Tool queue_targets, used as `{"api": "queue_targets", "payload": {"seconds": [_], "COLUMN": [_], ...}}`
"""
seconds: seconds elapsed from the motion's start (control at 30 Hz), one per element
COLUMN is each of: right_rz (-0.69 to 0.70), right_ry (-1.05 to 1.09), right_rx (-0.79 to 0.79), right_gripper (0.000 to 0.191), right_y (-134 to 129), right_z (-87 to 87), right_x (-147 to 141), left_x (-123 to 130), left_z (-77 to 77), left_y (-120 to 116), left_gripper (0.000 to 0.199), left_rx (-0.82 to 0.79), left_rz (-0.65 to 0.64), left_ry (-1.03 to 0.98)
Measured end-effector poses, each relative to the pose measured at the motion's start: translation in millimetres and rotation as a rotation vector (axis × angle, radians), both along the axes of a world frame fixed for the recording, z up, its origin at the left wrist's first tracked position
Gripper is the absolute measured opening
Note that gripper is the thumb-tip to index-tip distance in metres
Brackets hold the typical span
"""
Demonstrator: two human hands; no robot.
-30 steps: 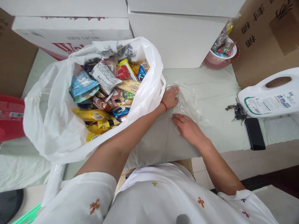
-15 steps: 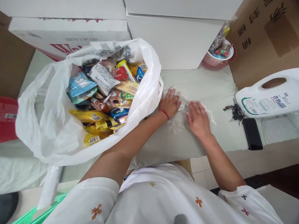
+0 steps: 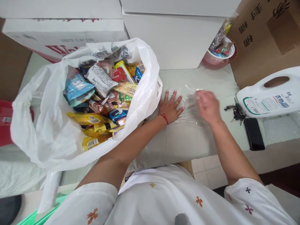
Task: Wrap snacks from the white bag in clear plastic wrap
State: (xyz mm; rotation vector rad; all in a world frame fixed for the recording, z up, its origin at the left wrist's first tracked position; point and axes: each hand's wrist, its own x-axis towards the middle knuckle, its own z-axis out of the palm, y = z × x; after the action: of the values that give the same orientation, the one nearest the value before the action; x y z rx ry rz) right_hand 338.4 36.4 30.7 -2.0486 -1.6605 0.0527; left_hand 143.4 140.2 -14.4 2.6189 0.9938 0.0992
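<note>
A thin piece of clear plastic film lies wrinkled on the pale green table cover. My left hand, with a red string on its wrist, rests flat with fingers spread on the film's left part. At the right edge of the film is my right hand, blurred by motion, its fingers curled together and seemingly pinching the film's edge. Close by on the left stands a wide-mouthed white plastic bag, full of packaged snacks in yellow, blue, red and white wrappers.
White boxes line the back. A pink basket of wrapped items stands against a cardboard carton. To the right lie a white detergent jug, keys and a black phone. A red object sits far left.
My right hand has moved a little right and up, going from flat, outstretched fingers to curled ones. The film's right side has shifted with it. My left hand has spread its fingers wider.
</note>
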Motion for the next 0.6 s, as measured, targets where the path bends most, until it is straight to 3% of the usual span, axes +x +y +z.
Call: {"api": "queue_targets", "payload": {"seconds": [0.07, 0.13, 0.23, 0.3, 0.37, 0.47, 0.6], "right_rz": [0.225, 0.261, 0.046, -0.159, -0.27, -0.183, 0.008], "right_ry": [-0.053, -0.107, -0.146, -0.114, -0.064, 0.0, 0.098], "right_rx": [-0.191, -0.291, -0.298, -0.266, -0.23, -0.163, -0.21], "right_gripper": [0.05, 0.052, 0.054, 0.053, 0.05, 0.037, 0.029], "right_y": [18, 31, 39, 41, 43, 50, 64], "right_z": [-15.7, -34.3, -47.6, -43.7, -34.8, -25.1, -28.5], "right_x": [-11, 4, 60, 98, 119, 114, 87], "left_x": [-4, -10, -20, -24, -26, -26, -26], "left_z": [0.0, -0.5, -1.4, -1.3, -0.8, -0.2, -0.7], "left_y": [-3, -6, -9, -10, -11, -11, -11], "left_gripper": [0.069, 0.07, 0.073, 0.075, 0.076, 0.076, 0.075], "left_rx": [0.01, 0.008, -0.012, -0.027, -0.04, -0.043, -0.041], "left_rz": [0.003, 0.007, 0.01, 0.016, 0.019, 0.018, 0.026], "left_ry": [-0.001, -0.002, 0.003, 0.015, 0.029, 0.028, 0.01]}}
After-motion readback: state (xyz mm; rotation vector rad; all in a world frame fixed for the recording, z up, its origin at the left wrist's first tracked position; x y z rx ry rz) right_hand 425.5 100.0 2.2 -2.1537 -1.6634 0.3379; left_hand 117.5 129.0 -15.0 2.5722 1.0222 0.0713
